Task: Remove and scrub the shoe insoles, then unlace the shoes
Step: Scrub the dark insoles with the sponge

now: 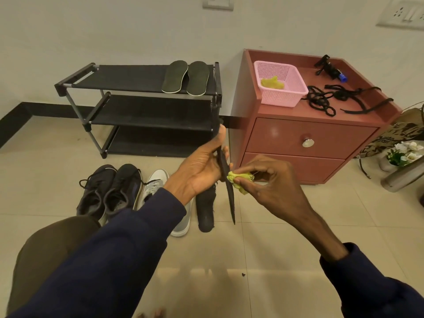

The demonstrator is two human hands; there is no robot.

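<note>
Navy sleeves (114,249) nearest, leading up to both hands. Grips black insole (230,193) with left hand (199,168): thumb stretched up along its near face, fingers curled behind, insole held upright and edge-on between the two hands. Pinches crumpled yellow-green cloth (236,180) in right hand (273,187), thumb and fingertips bunched, wad pressed against the insole just beside the left fingertips. Reads as mid-scrub on this piece.

Leaves the lower half dangling free below the left hand, unsupported; likely flexes away or twists out of the grip under a hard rub. Holds only a small wad; may slip from the pinch and drop to the tiles, or let bare fingertips do the rubbing. Could skip the far face, hidden from here.

Below the left hand, second dark insole (205,210) on the floor, touching grey-white sneaker (158,187). Further left of that hand, dark sneakers (110,189), laces in place, unlacing not yet done. Beyond both hands, shoe rack (142,111) with two insoles (185,78) on top; beyond the right hand, nightstand (298,138) bearing pink basket (280,97) and loose black laces (321,102).
</note>
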